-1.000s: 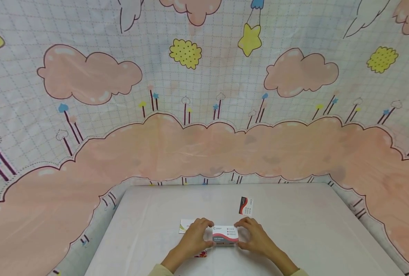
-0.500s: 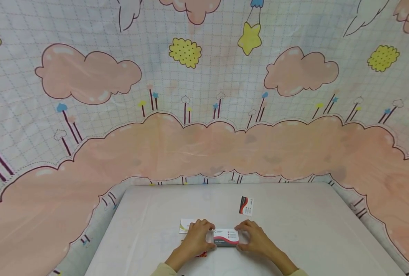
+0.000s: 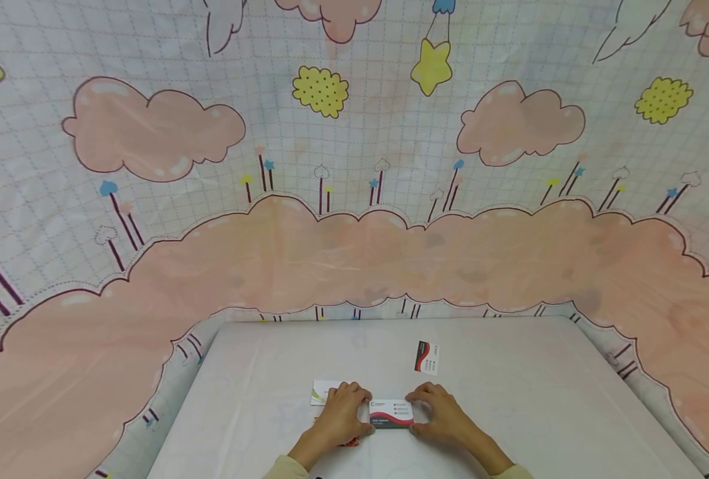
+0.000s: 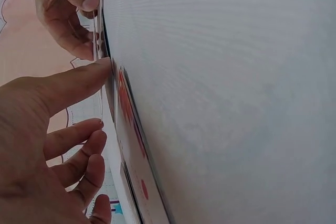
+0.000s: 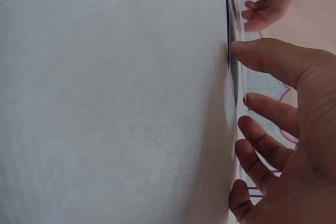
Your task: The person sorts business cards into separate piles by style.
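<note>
A white business card (image 3: pixel 390 407) with a red wave and dark band lies between the two hands, low at the table; I cannot tell whether it is one card or a small stack. My left hand (image 3: pixel 342 414) pinches its left end, thumb at the near corner and a finger at the far one. At the right end, my right hand (image 3: pixel 443 416) pinches it the same way. Both wrist views see the card almost edge-on, so its face is hidden there. A red-patterned card (image 4: pixel 131 111) lies beside the left thumb, partly covered by that hand in the head view.
A similar red, black and white card (image 3: pixel 427 358) lies farther back on the white table (image 3: pixel 528 379). Behind the left hand, a white card with a green stripe (image 3: pixel 321 391) is partly hidden. A patterned cloth (image 3: pixel 354 259) hangs around the table's back and sides.
The card has come slightly nearer the person and down, its front side no longer showing below the face. Both hands have moved with it; over the last half second they barely shift.
</note>
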`<state>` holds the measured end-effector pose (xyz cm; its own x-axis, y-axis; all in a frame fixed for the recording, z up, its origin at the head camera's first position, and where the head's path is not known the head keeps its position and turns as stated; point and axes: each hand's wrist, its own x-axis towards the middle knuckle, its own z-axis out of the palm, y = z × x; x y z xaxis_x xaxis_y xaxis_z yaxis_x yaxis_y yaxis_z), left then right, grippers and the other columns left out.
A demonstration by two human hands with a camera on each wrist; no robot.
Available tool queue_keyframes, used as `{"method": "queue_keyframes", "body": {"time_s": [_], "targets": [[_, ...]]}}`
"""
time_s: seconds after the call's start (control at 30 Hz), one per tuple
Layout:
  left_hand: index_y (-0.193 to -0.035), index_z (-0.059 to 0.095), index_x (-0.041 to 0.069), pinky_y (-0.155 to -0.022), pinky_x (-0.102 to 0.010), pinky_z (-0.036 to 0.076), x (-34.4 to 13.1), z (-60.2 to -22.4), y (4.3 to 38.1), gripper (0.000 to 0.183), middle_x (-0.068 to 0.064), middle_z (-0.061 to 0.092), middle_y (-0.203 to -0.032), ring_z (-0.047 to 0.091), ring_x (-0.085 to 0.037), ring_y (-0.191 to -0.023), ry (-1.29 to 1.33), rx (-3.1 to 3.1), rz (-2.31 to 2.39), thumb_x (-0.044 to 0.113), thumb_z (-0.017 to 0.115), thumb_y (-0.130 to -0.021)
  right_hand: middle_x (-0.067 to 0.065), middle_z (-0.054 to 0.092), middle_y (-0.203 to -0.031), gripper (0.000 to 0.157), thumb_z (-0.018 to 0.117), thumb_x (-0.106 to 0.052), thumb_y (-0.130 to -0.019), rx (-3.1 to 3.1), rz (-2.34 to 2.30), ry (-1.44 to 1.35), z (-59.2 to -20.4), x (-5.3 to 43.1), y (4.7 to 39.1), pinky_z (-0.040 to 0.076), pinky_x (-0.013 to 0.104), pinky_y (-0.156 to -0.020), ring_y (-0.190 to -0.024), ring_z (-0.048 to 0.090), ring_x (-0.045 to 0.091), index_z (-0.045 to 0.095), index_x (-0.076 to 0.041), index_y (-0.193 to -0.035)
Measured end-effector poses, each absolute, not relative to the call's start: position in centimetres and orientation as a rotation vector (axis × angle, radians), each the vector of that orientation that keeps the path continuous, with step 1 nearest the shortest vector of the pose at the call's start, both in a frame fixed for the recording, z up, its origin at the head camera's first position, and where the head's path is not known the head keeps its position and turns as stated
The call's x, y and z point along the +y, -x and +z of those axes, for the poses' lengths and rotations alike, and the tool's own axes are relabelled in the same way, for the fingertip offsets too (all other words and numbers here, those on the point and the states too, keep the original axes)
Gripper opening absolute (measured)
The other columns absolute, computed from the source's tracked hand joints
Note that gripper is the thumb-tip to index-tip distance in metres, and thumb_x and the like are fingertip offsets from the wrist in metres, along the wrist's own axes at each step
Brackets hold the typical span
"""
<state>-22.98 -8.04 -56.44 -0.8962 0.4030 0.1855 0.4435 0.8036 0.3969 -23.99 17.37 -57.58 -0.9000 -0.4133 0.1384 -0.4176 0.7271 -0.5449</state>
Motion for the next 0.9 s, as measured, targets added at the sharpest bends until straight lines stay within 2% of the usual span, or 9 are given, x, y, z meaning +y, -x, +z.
{"method": "queue_keyframes", "body": {"time_s": [0.6, 0.9], "targets": [[-0.113, 0.068, 0.014, -0.083, -0.037, 0.036, -8.06, -56.43, 22.75, 0.052, 0.006, 0.062, -0.099, 0.049, -0.014, -0.094, 0.645, -2.934, -0.642, 0.036, 0.086, -0.069, -0.005, 0.059, -0.111, 0.045, 0.084, -0.028, -0.072, -2.895, 0.863, -0.702, -57.96, 17.27, 23.99, 0.042, 0.044, -0.087, -0.103, 0.051, 0.019, 0.070, -0.019, -0.113], [-0.116, 0.068, 0.015, -0.087, -0.037, 0.040, -8.44, -55.90, 22.27, 0.049, 0.005, 0.064, -0.109, 0.054, -0.017, -0.104, 0.639, -2.888, -0.749, 0.031, 0.084, -0.073, -0.006, 0.059, -0.111, 0.043, 0.082, -0.027, -0.073, -2.908, 0.942, -0.660, -57.45, 17.42, 23.75, 0.045, 0.047, -0.092, -0.106, 0.052, 0.021, 0.070, -0.018, -0.113]]}}
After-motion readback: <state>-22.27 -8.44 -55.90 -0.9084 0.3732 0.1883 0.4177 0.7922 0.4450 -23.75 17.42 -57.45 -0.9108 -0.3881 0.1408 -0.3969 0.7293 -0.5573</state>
